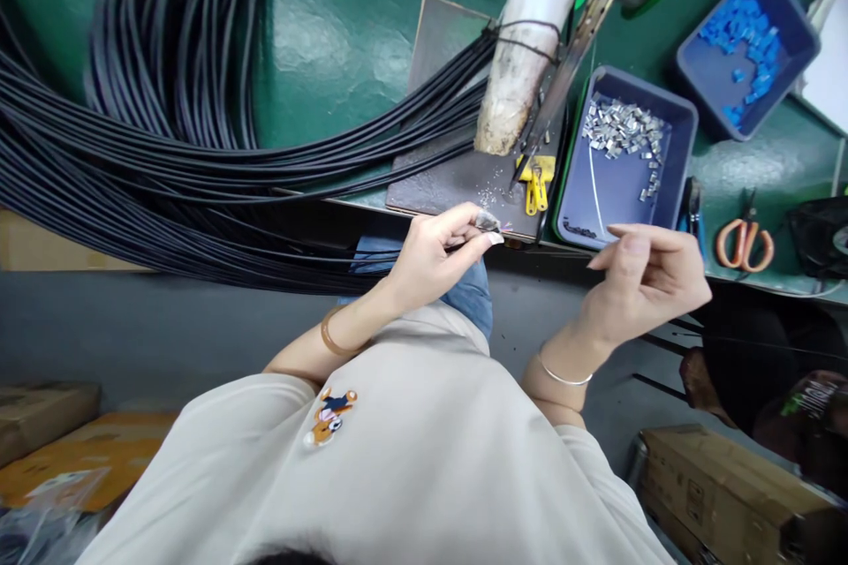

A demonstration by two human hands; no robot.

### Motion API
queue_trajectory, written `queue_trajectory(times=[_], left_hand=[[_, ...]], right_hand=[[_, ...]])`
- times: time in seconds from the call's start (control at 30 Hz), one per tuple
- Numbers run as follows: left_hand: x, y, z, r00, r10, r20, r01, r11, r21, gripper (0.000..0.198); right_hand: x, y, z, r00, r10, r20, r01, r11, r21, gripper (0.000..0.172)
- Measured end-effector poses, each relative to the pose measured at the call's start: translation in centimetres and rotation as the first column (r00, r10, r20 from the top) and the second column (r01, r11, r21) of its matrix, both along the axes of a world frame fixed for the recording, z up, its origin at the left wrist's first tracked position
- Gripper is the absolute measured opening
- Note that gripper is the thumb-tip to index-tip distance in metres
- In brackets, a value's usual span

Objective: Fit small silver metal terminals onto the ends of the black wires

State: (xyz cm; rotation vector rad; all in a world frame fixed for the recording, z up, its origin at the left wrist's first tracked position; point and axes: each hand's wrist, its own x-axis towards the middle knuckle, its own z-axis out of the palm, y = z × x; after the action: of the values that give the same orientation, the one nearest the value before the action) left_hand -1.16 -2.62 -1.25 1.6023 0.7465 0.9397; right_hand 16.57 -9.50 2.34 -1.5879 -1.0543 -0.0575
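My left hand [437, 247] is closed in a pinch at the front edge of the bench. It grips a black cable [374, 259], and thin pinkish wires [507, 228] show just past the fingertips. One fingertip has a dark grey covering. My right hand [653, 278] is raised to the right, by the front rim of a blue-grey bin [692, 128], with its fingers curled in. Whether anything small sits between them cannot be made out. Inside that bin lie small silvery metal parts [619, 125], and a thin white strand [594, 185] runs down towards the right fingertips.
Long bundles of black cable [178, 44] cover the left bench. A white-wrapped post [530, 44] stands over a dark board [437, 168] with a yellow-handled tool [536, 184]. Orange-handled scissors [743, 238], blue-handled pliers [693, 212] and a bin of blue pieces [782, 97] are right.
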Motion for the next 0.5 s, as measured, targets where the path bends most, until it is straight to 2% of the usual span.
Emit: queue_trajectory(times=[0.07, 0.13, 0.17, 0.2, 0.27, 0.3, 0.33, 0.37, 0.4, 0.43, 0.5], left_hand=[[0.1, -0.4, 0.7, 0.992, 0.085, -0.088, -0.058, 0.961, 0.271, 0.016], [0.2, -0.8, 1.6, 0.977, 0.104, -0.188, -0.004, 0.884, 0.467, 0.017], [0.3, -1.0, 2.0, 0.972, 0.053, -0.229, 0.070, 0.865, 0.497, 0.020], [0.4, -1.1, 2.4, 0.965, -0.060, -0.257, 0.180, 0.861, 0.476, 0.022], [0.5, -0.9, 2.5, 0.900, -0.384, -0.205, 0.431, 0.854, 0.291, 0.022], [0.5, -0.7, 2.3, 0.854, -0.508, -0.111, 0.520, 0.842, 0.142, 0.022], [0.5, -0.3, 1.9, 0.826, -0.564, 0.011, 0.564, 0.826, -0.020, 0.023], [0.5, 0.0, 1.5, 0.845, -0.520, 0.121, 0.534, 0.823, -0.194, 0.025], [0.4, 0.4, 0.9, 0.883, -0.422, 0.207, 0.469, 0.819, -0.331, 0.028], [0.2, 0.7, 0.4, 0.910, -0.327, 0.256, 0.409, 0.809, -0.422, 0.030], [-0.1, 1.2, -0.3, 0.934, -0.203, 0.294, 0.330, 0.804, -0.494, 0.032]], right_hand=[[1.0, 0.0, 0.0, 0.998, -0.039, 0.053, 0.040, 0.999, -0.019, 0.018], [2.3, 0.2, -0.1, 0.991, -0.052, 0.125, 0.067, 0.991, -0.119, 0.020], [2.9, 0.3, -0.2, 0.986, -0.033, 0.166, 0.066, 0.978, -0.198, 0.020], [3.4, 0.3, -0.2, 0.980, -0.005, 0.199, 0.060, 0.961, -0.269, 0.020], [3.8, 0.4, -0.2, 0.975, 0.048, 0.216, 0.030, 0.937, -0.347, 0.018], [3.6, 0.3, -0.1, 0.977, 0.070, 0.201, 0.005, 0.936, -0.352, 0.017], [3.2, 0.2, 0.0, 0.981, 0.093, 0.173, -0.029, 0.939, -0.342, 0.016], [2.7, 0.1, 0.1, 0.982, 0.124, 0.143, -0.071, 0.943, -0.325, 0.015], [2.0, -0.1, 0.3, 0.979, 0.167, 0.116, -0.123, 0.942, -0.312, 0.014], [1.2, -0.2, 0.4, 0.972, 0.214, 0.100, -0.176, 0.938, -0.298, 0.012], [-0.2, -0.4, 0.4, 0.944, 0.309, 0.113, -0.269, 0.923, -0.275, 0.007]])
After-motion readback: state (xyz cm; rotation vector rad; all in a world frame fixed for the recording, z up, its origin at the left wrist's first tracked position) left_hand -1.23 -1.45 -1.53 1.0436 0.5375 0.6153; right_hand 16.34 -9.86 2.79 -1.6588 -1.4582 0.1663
